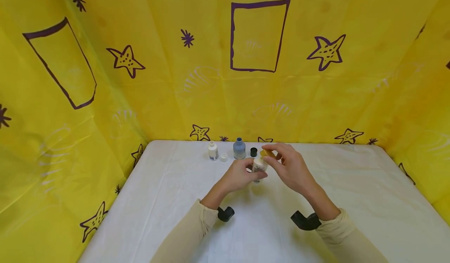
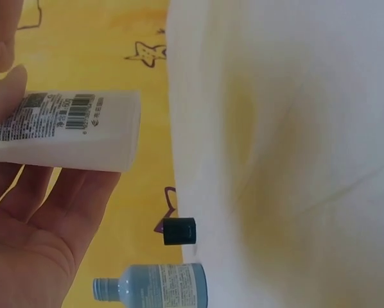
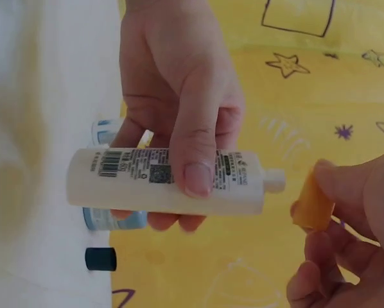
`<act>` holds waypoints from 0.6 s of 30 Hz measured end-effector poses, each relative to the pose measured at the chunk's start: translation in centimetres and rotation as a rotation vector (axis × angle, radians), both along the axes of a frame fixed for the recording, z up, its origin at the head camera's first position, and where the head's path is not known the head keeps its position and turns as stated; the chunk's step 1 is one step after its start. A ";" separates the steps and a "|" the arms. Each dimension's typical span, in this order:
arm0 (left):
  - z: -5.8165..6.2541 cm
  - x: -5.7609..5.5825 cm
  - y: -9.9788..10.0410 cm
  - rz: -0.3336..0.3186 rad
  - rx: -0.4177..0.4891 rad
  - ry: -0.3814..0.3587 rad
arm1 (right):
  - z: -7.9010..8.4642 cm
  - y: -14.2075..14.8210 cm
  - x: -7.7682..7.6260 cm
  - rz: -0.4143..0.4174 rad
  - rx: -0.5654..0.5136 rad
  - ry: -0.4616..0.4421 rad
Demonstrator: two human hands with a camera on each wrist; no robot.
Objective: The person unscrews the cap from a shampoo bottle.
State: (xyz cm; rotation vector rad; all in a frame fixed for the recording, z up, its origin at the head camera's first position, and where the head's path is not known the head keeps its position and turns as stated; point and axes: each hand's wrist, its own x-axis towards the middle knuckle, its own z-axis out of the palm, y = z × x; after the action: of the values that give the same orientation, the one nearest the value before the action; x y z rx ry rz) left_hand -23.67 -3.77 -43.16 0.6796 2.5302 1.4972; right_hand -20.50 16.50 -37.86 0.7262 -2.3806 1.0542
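Note:
My left hand (image 1: 240, 174) grips a white bottle (image 3: 166, 183) with printed text and a barcode, thumb across its label and fingers behind. The bottle's narrow neck (image 3: 275, 180) is bare. Just off that neck, my right hand (image 1: 291, 168) pinches an orange-yellow cap (image 3: 315, 204) between thumb and fingers, with a small gap showing between cap and neck in the right wrist view. In the left wrist view the bottle's flat lower end (image 2: 131, 131) hangs above the white table, and its neck is out of frame.
Behind the hands stand a blue bottle (image 1: 239, 149) without a cap, a black cap (image 1: 254, 152), a small white bottle (image 1: 213, 151) and a white cap (image 1: 224, 158). They sit near the back edge of the white table (image 1: 168, 200), against a yellow patterned cloth (image 1: 161, 99).

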 end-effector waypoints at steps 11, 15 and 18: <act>0.1 -1.4 -1.0 0.220 0.016 0.141 | -0.8 0.4 -1.7 -0.096 -0.151 -0.202; -0.2 -2.0 -1.1 0.314 0.031 0.160 | -1.7 0.4 -2.7 -0.143 -0.164 -0.335; -0.4 -2.4 -1.2 0.340 0.026 0.161 | -2.7 0.4 -3.6 -0.170 -0.169 -0.396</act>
State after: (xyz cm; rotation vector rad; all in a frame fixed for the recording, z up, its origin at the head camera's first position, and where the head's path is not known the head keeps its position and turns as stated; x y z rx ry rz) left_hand -26.10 -4.96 -43.56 0.4012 2.8691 1.6367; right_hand -24.12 16.88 -40.56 0.2655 -2.5752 1.4088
